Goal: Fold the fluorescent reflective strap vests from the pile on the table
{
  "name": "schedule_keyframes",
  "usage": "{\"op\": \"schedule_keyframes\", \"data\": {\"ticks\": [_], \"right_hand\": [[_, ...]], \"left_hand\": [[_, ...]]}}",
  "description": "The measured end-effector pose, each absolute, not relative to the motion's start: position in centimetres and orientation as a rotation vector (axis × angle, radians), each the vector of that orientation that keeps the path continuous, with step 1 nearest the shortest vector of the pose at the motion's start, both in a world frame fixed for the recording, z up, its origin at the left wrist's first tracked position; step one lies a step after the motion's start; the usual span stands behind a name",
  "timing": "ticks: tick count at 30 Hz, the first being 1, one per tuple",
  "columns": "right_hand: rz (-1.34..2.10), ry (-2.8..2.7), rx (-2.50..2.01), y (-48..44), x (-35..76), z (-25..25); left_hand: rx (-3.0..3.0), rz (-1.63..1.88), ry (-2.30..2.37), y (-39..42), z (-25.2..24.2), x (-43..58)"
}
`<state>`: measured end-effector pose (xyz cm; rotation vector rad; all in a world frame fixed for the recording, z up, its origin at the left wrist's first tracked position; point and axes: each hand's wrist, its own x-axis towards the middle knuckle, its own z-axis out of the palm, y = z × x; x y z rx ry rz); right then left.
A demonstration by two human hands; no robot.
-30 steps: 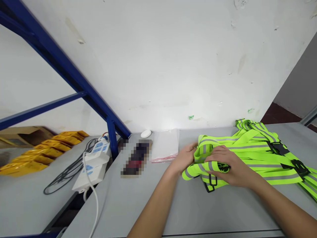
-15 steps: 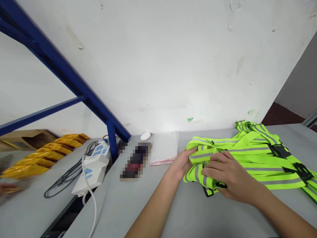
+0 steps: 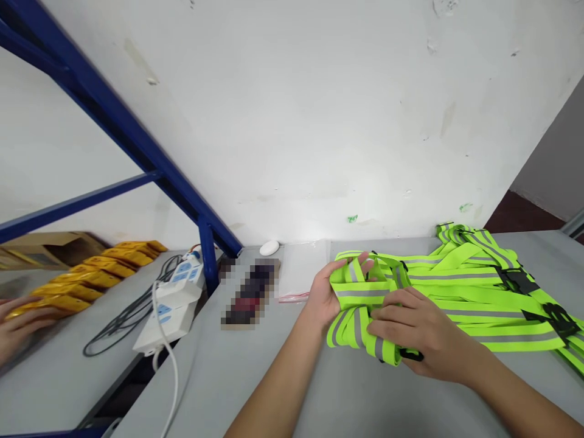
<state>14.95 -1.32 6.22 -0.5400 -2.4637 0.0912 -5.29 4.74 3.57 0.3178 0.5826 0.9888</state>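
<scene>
Gathered between both hands is a bundle of neon-yellow reflective strap (image 3: 360, 296) with grey stripes, folded into loops. My left hand (image 3: 325, 296) grips its left side, the fingers partly hidden behind and inside the loops. My right hand (image 3: 417, 325) closes on the bundle's right side, its fingers curled over the folds. A black buckle (image 3: 411, 354) sticks out under the right hand. More reflective straps (image 3: 479, 304) with black buckles lie flat on the grey table to the right, behind my right hand.
Clear plastic zip bags (image 3: 303, 271) lie behind my left hand, near a white round object (image 3: 269, 248) and a blurred-out item (image 3: 250, 295). White power strips (image 3: 171, 304) with cables stand left. Beyond, a co-worker's hand (image 3: 22, 322) touches yellow packets (image 3: 86, 277). A blue frame (image 3: 137, 149) rises there.
My hands have brought the strap bundle slightly left and towards me, and its upper loop now stands more open around my left fingers. The co-worker's hand has come onto the yellow packets.
</scene>
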Motion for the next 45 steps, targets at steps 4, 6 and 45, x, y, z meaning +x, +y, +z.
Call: {"op": "schedule_keyframes", "data": {"ticks": [4, 6, 45], "right_hand": [[0.132, -2.483, -0.521, -1.5, 14.7, 6.0], [0.093, -2.503, -0.524, -1.7, 14.6, 5.9], [0.996, -0.683, -1.020, 2.8, 17.7, 5.2]], "left_hand": [[0.723, 1.021, 0.944, 4.8, 3.9, -5.8], [1.004, 1.016, 1.131, 4.7, 4.1, -6.1], [1.455, 0.959, 0.924, 1.9, 5.1, -2.6]]}}
